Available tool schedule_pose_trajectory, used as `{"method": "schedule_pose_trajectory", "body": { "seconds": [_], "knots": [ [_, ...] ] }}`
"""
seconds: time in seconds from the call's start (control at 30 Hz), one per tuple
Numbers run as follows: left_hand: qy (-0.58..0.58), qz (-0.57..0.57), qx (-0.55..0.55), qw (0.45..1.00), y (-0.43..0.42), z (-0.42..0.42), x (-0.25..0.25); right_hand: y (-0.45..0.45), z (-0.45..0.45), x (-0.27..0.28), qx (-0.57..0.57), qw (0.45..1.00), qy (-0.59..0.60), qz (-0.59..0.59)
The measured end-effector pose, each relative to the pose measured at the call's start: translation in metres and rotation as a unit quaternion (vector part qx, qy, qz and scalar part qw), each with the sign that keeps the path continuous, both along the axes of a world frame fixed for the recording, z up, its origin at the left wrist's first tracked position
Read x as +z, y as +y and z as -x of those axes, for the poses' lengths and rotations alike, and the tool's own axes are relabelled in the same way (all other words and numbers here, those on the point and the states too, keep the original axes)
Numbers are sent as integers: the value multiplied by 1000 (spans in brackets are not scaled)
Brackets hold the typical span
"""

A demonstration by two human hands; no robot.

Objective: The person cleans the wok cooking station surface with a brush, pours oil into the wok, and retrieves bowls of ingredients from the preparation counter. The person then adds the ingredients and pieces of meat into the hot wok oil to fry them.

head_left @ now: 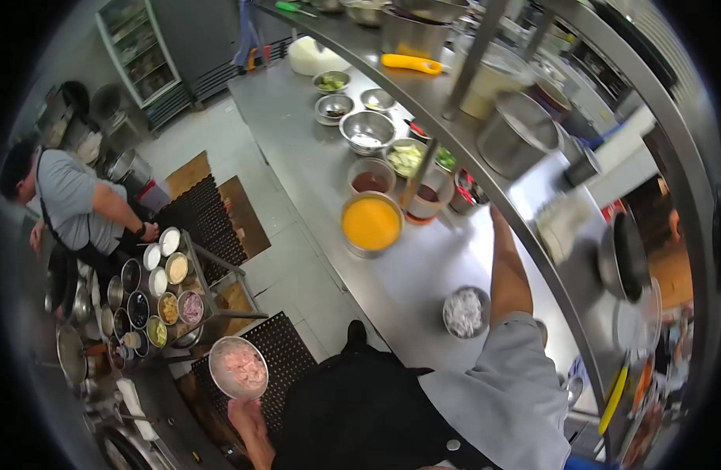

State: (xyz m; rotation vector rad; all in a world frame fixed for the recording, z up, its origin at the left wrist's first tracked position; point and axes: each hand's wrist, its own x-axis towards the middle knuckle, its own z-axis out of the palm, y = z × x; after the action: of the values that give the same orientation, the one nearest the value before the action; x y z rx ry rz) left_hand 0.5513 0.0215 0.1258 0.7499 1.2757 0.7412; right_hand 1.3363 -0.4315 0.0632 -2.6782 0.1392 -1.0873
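My left hand (pixel 249 417) is closed on the rim of a metal bowl (pixel 217 379), held out over the floor at the lower left. Pale pink raw meat pieces (pixel 245 366) lie in the bowl. On the other side, my right forearm (pixel 509 274) reaches across the steel counter, and the shelf's edge hides the hand and its fingers. Closest to that arm are a metal container with red-handled tools (pixel 468 190) and, nearer to me, a metal bowl of white, shiny contents (pixel 463 312).
Bowls of cut vegetables (pixel 406 159), sauce containers (pixel 371 177) and a pot of orange liquid (pixel 371 223) line the steel counter (pixel 298 168). An overhead shelf (pixel 360 70) carries pots. At left, a co-worker (pixel 82 196) stands by a cart of ingredient bowls (pixel 177 268).
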Motion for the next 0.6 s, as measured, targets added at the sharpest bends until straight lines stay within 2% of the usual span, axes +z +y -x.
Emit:
{"method": "schedule_pose_trajectory", "body": {
  "seconds": [0.07,0.13,0.23,0.33,0.4,0.43,0.47,0.53,0.6],
  "knots": [
    [12,8,26,1000,-10,-12,2,6,-30,15,-44,999,11,15],
    [23,17,63,998,-23,-22,4,4,-54,10,-42,998,34,44],
    [0,60,105,993,-38,-33,-1,-7,-83,-15,-18,991,88,100],
    [-15,86,74,993,-45,-32,-13,-36,-104,-55,19,973,127,194],
    [-17,96,78,992,-47,-40,-10,-57,-124,-91,63,947,71,306],
    [-13,108,71,992,-47,-40,-9,-82,-145,-123,78,926,0,370],
    [-13,109,72,991,-48,-39,-12,-62,-104,-88,104,959,77,252],
    [-22,106,54,993,-45,-37,-20,-32,-48,-43,126,986,112,16],
    [-37,114,50,992,-42,-37,-21,-24,-17,-12,136,982,93,-91]
  ]
}}
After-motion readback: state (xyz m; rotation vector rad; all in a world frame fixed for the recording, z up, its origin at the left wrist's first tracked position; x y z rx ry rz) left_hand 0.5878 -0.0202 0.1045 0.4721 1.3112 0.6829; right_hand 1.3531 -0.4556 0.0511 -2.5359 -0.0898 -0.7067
